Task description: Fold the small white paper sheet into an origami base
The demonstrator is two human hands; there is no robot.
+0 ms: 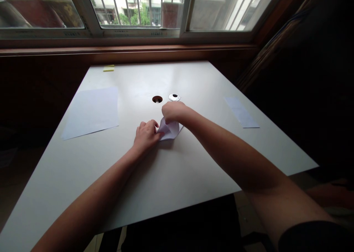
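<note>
A small piece of folded white paper [169,131] sits near the middle of the white table, one flap lifted and curved open. My left hand [147,133] grips its left edge, the thumb on the paper and the fingers bent behind. Above the paper's far side, my right hand [173,111] is curled with the fingers closed on the raised flap. The right fingertips are mostly hidden behind the hand itself. The paper's lower edge touches the tabletop.
On the white table [132,193], a large paper sheet [92,111] lies left and a creased paper strip [241,111] right. Beyond my hands are a round cable hole [157,99] and a metal ring cover [174,97]. A yellow pad [108,68] lies at the far left edge, below the window.
</note>
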